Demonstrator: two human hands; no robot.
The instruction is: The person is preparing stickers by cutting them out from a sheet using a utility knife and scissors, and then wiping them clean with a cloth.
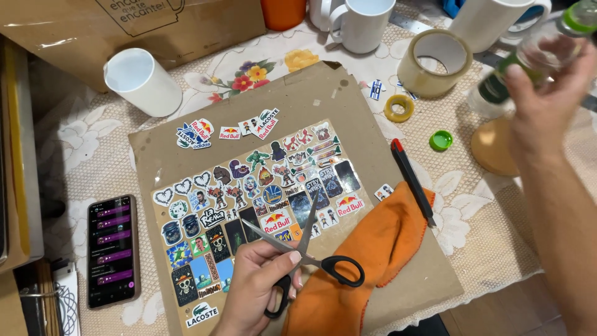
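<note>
Left hand (pixel 258 277) grips open scissors (pixel 311 255); raised right hand (pixel 544 102) holds bottle (pixel 528 59).

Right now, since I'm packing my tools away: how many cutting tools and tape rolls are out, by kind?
Scissors: 1
Utility knife: 1
Tape rolls: 2
Total: 4

stickers (pixel 249 205) on cardboard (pixel 298 99), phone (pixel 112 251) left, cloth (pixel 367 261) right
</note>
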